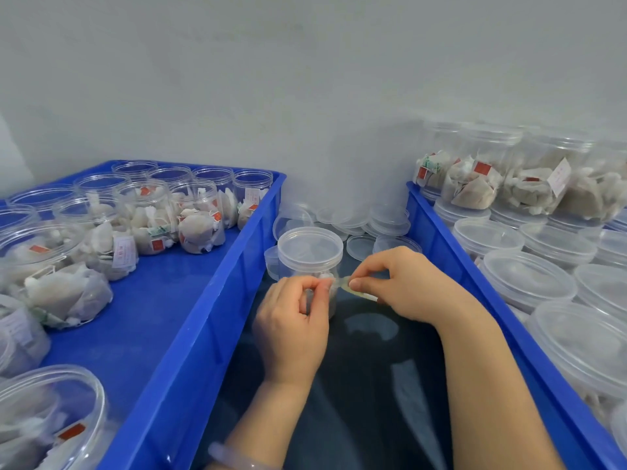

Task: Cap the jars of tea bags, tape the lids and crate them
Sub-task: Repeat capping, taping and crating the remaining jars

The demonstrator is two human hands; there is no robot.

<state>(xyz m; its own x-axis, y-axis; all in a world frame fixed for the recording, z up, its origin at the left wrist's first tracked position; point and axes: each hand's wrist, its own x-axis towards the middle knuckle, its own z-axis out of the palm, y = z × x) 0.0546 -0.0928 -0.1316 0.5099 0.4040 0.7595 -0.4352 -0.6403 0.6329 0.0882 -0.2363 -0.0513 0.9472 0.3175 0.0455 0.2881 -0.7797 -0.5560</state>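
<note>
1. A capped jar of tea bags stands upright on the dark bench, between two blue crates.
2. The left hand and right hand pinch a short tape strip between them, just in front of the jar's side.
3. Loose lids lie heaped behind the jar.
4. The left crate holds open jars with tea bags inside.
5. The right crate holds lidded jars, with more lying on their sides at the back.
6. A pale bracelet circles the left wrist.
</note>
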